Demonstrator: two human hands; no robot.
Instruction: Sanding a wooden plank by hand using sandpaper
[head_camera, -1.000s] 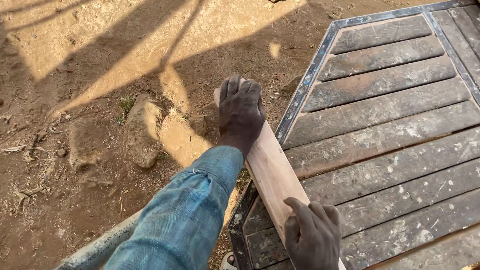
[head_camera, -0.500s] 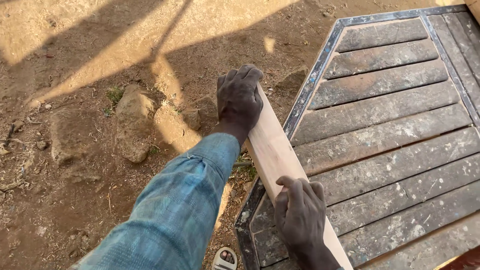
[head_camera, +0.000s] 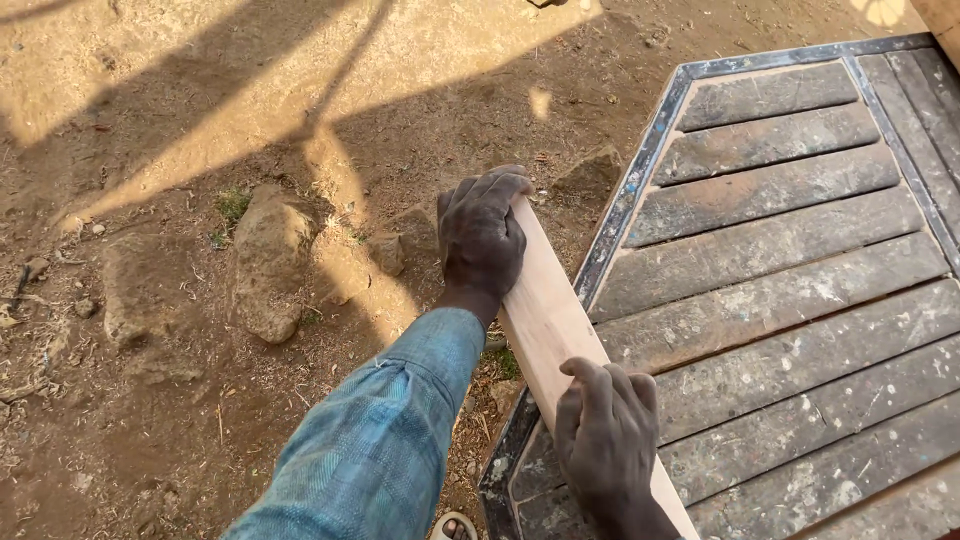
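Gripping a pale wooden plank (head_camera: 545, 310) at two places, the person keeps it lifted at a slant above the left edge of a metal-framed panel of weathered slats (head_camera: 780, 270) that lies on the ground. The left hand (head_camera: 483, 238) is wrapped over the far end of the plank, fingers curled across its top corner and thumb side along the left edge, so the board is steadied from the front. That arm reaches out nearly straight, in a blue checked sleeve (head_camera: 385, 440), with the wrist bent slightly down. The right hand (head_camera: 607, 440) presses on the near part of the board, fingers spread and bent over its face and edge, closed on the wood; whether the thumb goes underneath I cannot tell from this angle. Two holds so far apart look suited to controlling a long, narrow piece and keeping it from twisting. The plank runs from lower right toward upper left, roughly along the panel's dark metal frame (head_camera: 625, 210). Left of it is bare dirt with a few rocks (head_camera: 262, 262) and long shadows. A sandalled toe (head_camera: 452, 526) shows at the bottom edge
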